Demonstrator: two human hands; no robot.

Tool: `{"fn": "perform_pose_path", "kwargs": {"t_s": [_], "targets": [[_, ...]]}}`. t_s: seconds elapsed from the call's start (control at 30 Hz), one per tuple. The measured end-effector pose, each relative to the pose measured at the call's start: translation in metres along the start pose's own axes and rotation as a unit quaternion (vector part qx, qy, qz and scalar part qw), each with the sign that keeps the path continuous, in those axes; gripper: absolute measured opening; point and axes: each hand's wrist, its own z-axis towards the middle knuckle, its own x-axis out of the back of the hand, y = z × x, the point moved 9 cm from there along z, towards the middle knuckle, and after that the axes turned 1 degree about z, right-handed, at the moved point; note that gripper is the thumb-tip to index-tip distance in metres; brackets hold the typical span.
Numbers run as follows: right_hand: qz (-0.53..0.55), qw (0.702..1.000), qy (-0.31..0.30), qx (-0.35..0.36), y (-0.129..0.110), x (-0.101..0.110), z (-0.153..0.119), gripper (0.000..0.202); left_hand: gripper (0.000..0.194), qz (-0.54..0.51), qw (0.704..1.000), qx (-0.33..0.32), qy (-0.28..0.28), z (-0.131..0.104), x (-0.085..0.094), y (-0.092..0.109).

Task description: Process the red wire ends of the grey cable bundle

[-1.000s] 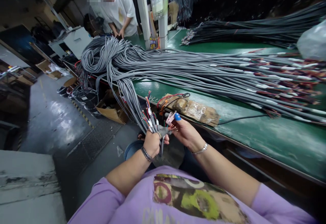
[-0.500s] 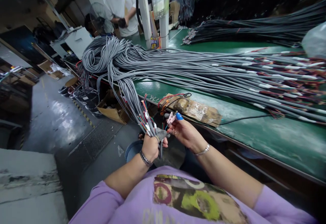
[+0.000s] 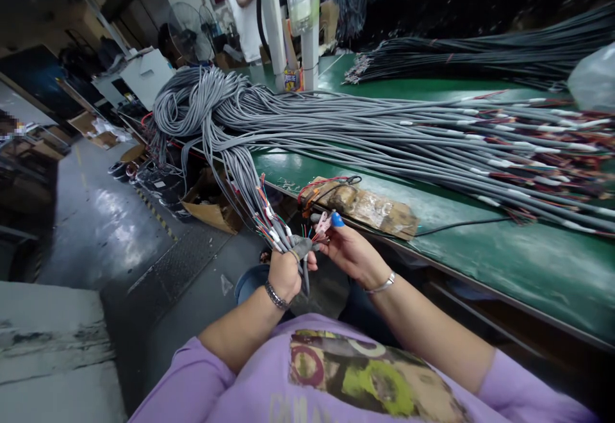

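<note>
My left hand (image 3: 286,272) is closed around a small bunch of grey cable ends (image 3: 278,234) with coloured stripped wires fanning out above the fist. My right hand (image 3: 348,251) sits just to the right of it, fingertips pinching the thin coloured wires (image 3: 312,234) of one cable; a blue cap covers its index fingertip (image 3: 337,220) and a pink one another finger. The cables run up and left from my left hand to a large grey cable bundle (image 3: 336,134) lying across the green table (image 3: 504,256).
A flat brown taped pad (image 3: 369,208) with red wires lies at the table's near edge. Darker cable bundles (image 3: 480,58) lie at the back. A person in a white shirt (image 3: 245,6) stands behind white posts (image 3: 269,25). Cardboard boxes (image 3: 206,208) sit on the floor left.
The cable ends in my left hand have tilted further left and lower. The person in white at the back has stepped away to the right, uncovering a fan.
</note>
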Motion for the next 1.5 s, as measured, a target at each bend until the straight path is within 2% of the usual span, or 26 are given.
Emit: {"fn": "perform_pose_path", "kwargs": {"t_s": [0.4,0.63,0.83,0.93,1.03,1.17,1.3,1.43,1.5], "targets": [[-0.005,1.000,-0.009,0.022,0.002,0.002,0.004,0.034,0.035,0.021,1.000,0.002,0.007,0.006,-0.003,-0.004],[0.011,1.000,-0.004,-0.023,0.006,0.003,-0.004,0.039,0.031,0.019,1.000,0.000,-0.016,0.000,-0.003,-0.005],[-0.107,0.992,-0.030,-0.051,0.011,0.008,-0.015,0.040,0.032,0.047,0.999,-0.007,-0.016,-0.007,0.009,-0.012],[-0.210,0.977,-0.029,-0.020,0.007,0.006,-0.019,0.037,0.033,0.065,0.998,-0.012,-0.021,-0.008,0.013,-0.016],[-0.305,0.950,-0.060,0.026,0.001,-0.009,-0.023,0.034,0.031,0.089,0.996,-0.007,-0.030,-0.008,0.014,-0.020],[-0.327,0.940,-0.081,0.049,-0.001,-0.018,-0.028,0.034,0.029,0.107,0.994,0.000,-0.039,-0.008,0.014,-0.023],[-0.308,0.950,-0.046,0.037,0.005,-0.005,-0.023,0.034,0.030,0.110,0.992,-0.007,-0.060,-0.010,0.010,-0.021],[-0.191,0.980,0.044,0.022,0.002,0.022,-0.017,0.035,0.031,0.106,0.992,-0.005,-0.061,-0.011,0.011,-0.019],[-0.148,0.986,0.070,0.016,-0.001,0.030,-0.018,0.034,0.031,0.104,0.993,-0.005,-0.055,-0.012,0.013,-0.018]]}}
